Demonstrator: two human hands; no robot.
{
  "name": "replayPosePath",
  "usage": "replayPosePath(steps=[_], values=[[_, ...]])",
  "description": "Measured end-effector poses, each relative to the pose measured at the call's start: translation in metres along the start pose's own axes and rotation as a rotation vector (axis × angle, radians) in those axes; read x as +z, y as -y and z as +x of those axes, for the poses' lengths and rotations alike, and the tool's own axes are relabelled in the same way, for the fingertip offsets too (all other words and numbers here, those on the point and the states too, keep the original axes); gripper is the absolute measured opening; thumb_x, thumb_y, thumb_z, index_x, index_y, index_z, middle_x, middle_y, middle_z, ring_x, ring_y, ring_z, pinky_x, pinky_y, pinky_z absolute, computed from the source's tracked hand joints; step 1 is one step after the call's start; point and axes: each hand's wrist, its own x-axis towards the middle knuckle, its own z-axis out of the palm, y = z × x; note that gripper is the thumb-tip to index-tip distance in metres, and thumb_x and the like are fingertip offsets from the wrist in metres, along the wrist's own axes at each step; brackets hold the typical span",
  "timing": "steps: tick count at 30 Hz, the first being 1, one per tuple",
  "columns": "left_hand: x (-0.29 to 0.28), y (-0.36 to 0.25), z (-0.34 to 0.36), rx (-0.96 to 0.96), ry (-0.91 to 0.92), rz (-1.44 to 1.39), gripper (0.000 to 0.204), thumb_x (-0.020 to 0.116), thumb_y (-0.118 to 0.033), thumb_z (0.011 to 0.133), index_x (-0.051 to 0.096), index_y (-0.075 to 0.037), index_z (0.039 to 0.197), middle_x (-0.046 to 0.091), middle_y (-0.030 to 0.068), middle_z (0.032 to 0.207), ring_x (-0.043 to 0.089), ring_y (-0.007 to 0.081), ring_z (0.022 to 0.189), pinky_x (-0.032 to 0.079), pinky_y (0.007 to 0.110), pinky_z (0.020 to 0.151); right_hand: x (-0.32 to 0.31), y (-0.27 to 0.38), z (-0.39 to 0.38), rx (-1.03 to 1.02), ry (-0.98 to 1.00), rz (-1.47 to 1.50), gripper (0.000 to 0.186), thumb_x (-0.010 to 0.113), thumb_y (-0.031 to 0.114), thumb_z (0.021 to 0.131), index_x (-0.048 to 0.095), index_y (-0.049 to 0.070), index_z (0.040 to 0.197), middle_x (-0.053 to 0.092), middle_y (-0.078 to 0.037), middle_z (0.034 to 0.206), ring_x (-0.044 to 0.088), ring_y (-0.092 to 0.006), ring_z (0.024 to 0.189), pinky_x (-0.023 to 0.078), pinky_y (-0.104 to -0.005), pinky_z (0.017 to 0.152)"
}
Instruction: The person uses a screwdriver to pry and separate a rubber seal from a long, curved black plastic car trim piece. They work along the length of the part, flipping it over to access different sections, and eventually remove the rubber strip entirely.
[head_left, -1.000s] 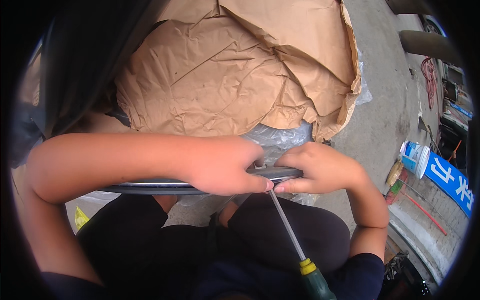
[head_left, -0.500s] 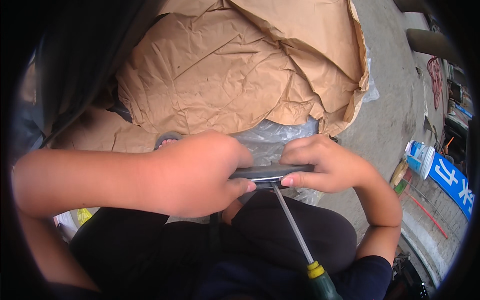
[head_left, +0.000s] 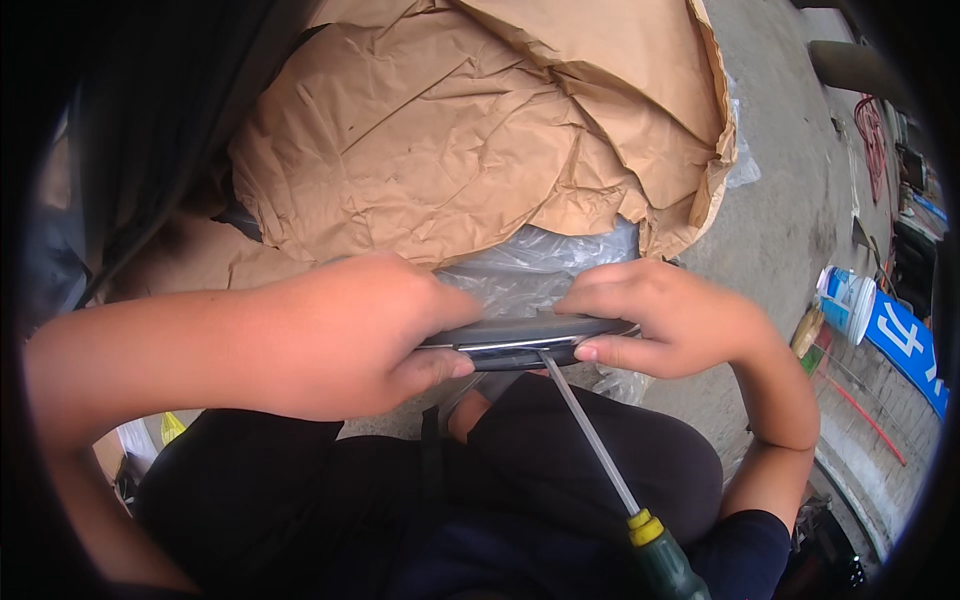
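Observation:
A long dark trim piece with a shiny metal strip lies crosswise above my thighs. My left hand is closed round its left part, thumb along the near edge. My right hand grips its right end, thumb below and fingers over the top. Between the two thumbs, the blade tip of a screwdriver with a green and yellow handle sits in or against the strip; the shaft slants down to the right, and neither hand is on the handle. The left end of the piece is hidden by my left hand and forearm.
Crumpled brown paper and clear plastic sheeting lie ahead on the concrete floor. A dark draped object stands at upper left. At right are a bucket, a blue board, red hose and assorted tools and clutter.
My left hand has slid leftward along the piece and my right hand has moved rightward, widening the gap between them. The screwdriver's handle has shifted slightly right, its tip still at the piece.

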Motion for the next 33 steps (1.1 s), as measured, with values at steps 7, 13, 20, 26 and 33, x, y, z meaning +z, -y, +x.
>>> replayPosePath(steps=[7, 13, 20, 26, 33], values=[[0.005, 0.002, 0.0, 0.039, 0.031, -0.007, 0.029, 0.071, -0.019, 0.105, 0.07, 0.001, 0.126, 0.074, 0.0109, 0.079, 0.073, 0.0226, 0.066, 0.058, 0.041, 0.07, -0.007, 0.002, -0.008, 0.003, 0.082, -0.053, 0.035, 0.079, 0.019, 0.097, 0.073, -0.002, 0.124, 0.074, -0.016, 0.104, 0.073, -0.0356, 0.093, 0.058, -0.0421, 0.083], [0.011, 0.009, -0.011, 0.035, -0.051, 0.092, 0.029, 0.066, -0.029, 0.106, 0.07, 0.0, 0.104, 0.072, 0.0208, 0.087, 0.073, 0.0406, 0.087, 0.057, 0.049, 0.079, -0.006, 0.023, 0.01, 0.102, -0.019, -0.107, 0.037, 0.085, 0.021, 0.092, 0.074, 0.0, 0.12, 0.073, -0.015, 0.101, 0.073, -0.0339, 0.091, 0.058, -0.0404, 0.081], [0.033, 0.016, -0.009, 0.169, -0.209, 0.192, 0.031, 0.068, -0.028, 0.103, 0.068, 0.002, 0.094, 0.073, 0.0211, 0.087, 0.074, 0.0423, 0.084, 0.058, 0.052, 0.076, 0.023, 0.035, 0.046, -0.053, -0.065, -0.107, 0.031, 0.086, 0.023, 0.089, 0.071, 0.001, 0.106, 0.068, -0.014, 0.092, 0.069, -0.0352, 0.086, 0.055, -0.0425, 0.075], [0.042, 0.017, -0.014, 0.162, -0.266, 0.237, 0.032, 0.069, -0.028, 0.102, 0.067, 0.002, 0.091, 0.071, 0.0196, 0.083, 0.074, 0.0427, 0.08, 0.058, 0.054, 0.072, 0.019, 0.039, 0.047, 0.015, -0.041, 0.002, 0.028, 0.081, 0.023, 0.09, 0.068, -0.001, 0.097, 0.066, -0.017, 0.089, 0.067, -0.0402, 0.085, 0.055, -0.0462, 0.077], [0.057, 0.019, -0.016, 0.243, -0.368, 0.358, 0.027, 0.071, -0.023, 0.099, 0.063, 0.002, 0.091, 0.066, 0.019, 0.077, 0.069, 0.0415, 0.07, 0.056, 0.049, 0.068, 0.032, 0.036, 0.047, -0.028, -0.106, -0.051, 0.028, 0.087, 0.018, 0.088, 0.068, 0.0, 0.097, 0.06, -0.014, 0.084, 0.062, -0.0363, 0.077, 0.049, -0.0432, 0.067]])
